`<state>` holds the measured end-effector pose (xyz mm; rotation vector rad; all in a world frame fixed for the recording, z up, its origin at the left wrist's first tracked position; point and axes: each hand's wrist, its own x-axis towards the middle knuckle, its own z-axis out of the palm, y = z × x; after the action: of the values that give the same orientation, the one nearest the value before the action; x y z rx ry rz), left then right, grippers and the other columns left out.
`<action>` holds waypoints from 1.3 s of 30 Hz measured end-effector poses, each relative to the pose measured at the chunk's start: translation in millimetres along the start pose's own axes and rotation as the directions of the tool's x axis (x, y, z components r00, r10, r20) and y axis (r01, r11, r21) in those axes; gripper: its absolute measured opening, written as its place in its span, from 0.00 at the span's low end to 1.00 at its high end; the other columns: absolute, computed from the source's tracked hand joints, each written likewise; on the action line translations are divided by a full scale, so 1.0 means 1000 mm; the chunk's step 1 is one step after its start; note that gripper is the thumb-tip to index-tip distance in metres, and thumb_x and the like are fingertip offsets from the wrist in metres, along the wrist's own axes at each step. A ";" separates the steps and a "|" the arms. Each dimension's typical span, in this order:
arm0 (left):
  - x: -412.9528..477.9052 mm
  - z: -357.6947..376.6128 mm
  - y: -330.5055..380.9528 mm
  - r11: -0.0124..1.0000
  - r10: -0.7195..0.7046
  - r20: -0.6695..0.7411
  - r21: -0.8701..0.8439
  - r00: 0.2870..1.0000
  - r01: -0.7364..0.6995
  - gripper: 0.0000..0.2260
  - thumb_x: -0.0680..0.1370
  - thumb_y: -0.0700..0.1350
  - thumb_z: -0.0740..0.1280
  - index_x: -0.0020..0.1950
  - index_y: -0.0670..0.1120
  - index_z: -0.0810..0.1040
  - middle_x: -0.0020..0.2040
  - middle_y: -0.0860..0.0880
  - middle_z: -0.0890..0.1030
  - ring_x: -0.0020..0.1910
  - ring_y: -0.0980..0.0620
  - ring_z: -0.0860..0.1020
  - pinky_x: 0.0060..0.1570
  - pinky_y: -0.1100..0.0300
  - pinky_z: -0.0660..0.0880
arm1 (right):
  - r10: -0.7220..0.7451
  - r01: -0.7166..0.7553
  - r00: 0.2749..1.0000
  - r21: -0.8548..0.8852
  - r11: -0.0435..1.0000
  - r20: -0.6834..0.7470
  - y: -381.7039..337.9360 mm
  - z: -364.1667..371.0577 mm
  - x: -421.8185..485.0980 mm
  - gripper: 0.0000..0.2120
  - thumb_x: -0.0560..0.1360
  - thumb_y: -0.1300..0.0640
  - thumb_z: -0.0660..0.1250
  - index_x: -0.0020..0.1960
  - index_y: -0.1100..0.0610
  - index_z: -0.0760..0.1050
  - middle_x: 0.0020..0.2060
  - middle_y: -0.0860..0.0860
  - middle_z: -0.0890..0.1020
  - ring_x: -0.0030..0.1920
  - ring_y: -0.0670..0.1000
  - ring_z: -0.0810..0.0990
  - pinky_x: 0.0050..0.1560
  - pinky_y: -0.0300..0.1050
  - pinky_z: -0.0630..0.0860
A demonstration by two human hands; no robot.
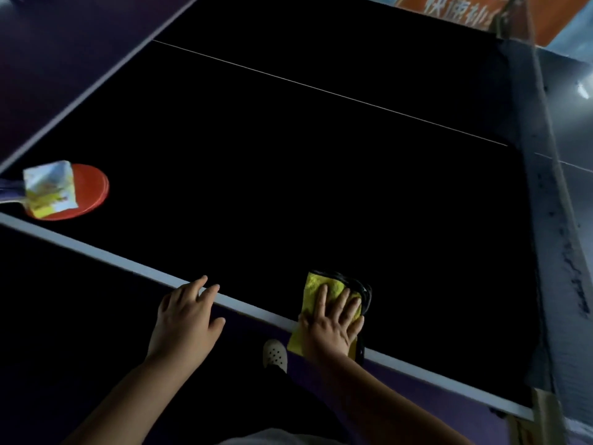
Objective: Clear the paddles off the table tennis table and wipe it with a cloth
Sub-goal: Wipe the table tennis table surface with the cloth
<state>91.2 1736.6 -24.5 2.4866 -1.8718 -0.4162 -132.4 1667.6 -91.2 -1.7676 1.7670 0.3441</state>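
My right hand (pixel 330 319) lies flat, fingers spread, pressing the cloth (pixel 313 284). The cloth straddles the bench's (pixel 112 255) near edge, its long axis pointing across that edge. My left hand (pixel 186 319) rests relaxed on the same edge, holding nothing. Far along it the paddles (pixel 93 187) lie under a packet (pixel 48 187), and I judge a wide sweep could knock them off.

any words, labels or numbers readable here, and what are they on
"快速": white characters on the orange banner past the far end of the table; the characters after these are blurred and cut off, so unreadable.
Packet lying on the red paddle: coloured print, too blurred to read.
Yellow cloth, paddle and table: no text visible.
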 end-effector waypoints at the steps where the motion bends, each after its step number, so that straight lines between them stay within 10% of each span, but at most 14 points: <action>1: 0.006 -0.003 -0.004 1.000 -0.019 -0.004 -0.004 1.000 0.019 0.27 0.65 0.46 0.78 0.62 0.42 0.77 0.64 0.41 0.76 0.60 0.40 0.76 0.57 0.42 0.72 | -0.028 0.028 0.999 -0.013 1.000 0.020 -0.012 0.000 0.005 0.36 0.82 0.41 0.47 0.73 0.52 0.24 0.68 0.57 0.21 0.67 0.60 0.18 0.56 0.54 0.14; 12: 0.011 -0.033 -0.076 0.954 -0.292 -0.041 -0.086 0.955 0.288 0.27 0.71 0.49 0.72 0.68 0.45 0.72 0.70 0.45 0.70 0.68 0.43 0.68 0.65 0.45 0.65 | -0.267 0.306 0.943 -0.203 0.930 0.200 -0.133 0.015 0.041 0.38 0.81 0.38 0.45 0.71 0.57 0.22 0.65 0.64 0.22 0.64 0.67 0.19 0.61 0.66 0.22; 18: 0.013 -0.043 -0.138 0.925 -0.369 -0.066 -0.126 0.927 0.359 0.26 0.72 0.49 0.72 0.69 0.45 0.72 0.71 0.45 0.69 0.69 0.43 0.68 0.66 0.46 0.64 | -0.400 0.397 0.914 -0.328 0.857 0.062 -0.201 0.030 0.050 0.39 0.80 0.38 0.48 0.74 0.62 0.33 0.71 0.71 0.34 0.71 0.70 0.28 0.61 0.67 0.23; 23: 0.038 -0.055 -0.210 0.937 -0.337 -0.070 -0.120 0.939 0.327 0.27 0.67 0.48 0.76 0.64 0.43 0.76 0.66 0.43 0.74 0.64 0.42 0.73 0.60 0.44 0.69 | -0.426 0.450 0.892 -0.386 0.805 0.153 -0.274 0.050 0.059 0.40 0.74 0.33 0.34 0.70 0.59 0.22 0.69 0.66 0.25 0.65 0.66 0.20 0.54 0.64 0.16; 34: 0.110 -0.088 -0.398 0.984 -0.178 -0.028 -0.029 0.984 0.178 0.25 0.65 0.47 0.77 0.61 0.42 0.78 0.64 0.41 0.76 0.61 0.39 0.75 0.57 0.42 0.71 | -0.278 0.307 0.951 -0.305 0.902 0.135 -0.466 0.115 0.058 0.39 0.81 0.38 0.47 0.71 0.58 0.24 0.66 0.64 0.24 0.65 0.65 0.20 0.61 0.66 0.21; 39: 0.147 -0.092 -0.424 1.000 -0.012 0.001 -0.025 1.000 0.012 0.25 0.65 0.46 0.78 0.60 0.42 0.78 0.63 0.41 0.76 0.60 0.38 0.75 0.57 0.40 0.70 | -0.254 0.228 0.965 -0.256 0.939 -0.072 -0.468 0.126 0.062 0.35 0.75 0.39 0.51 0.78 0.54 0.54 0.75 0.65 0.57 0.75 0.66 0.50 0.70 0.66 0.48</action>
<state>547.8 1706.0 -34.1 2.4831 -1.8406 -0.4380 355.0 1655.4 -116.5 -2.1892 1.6069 0.3868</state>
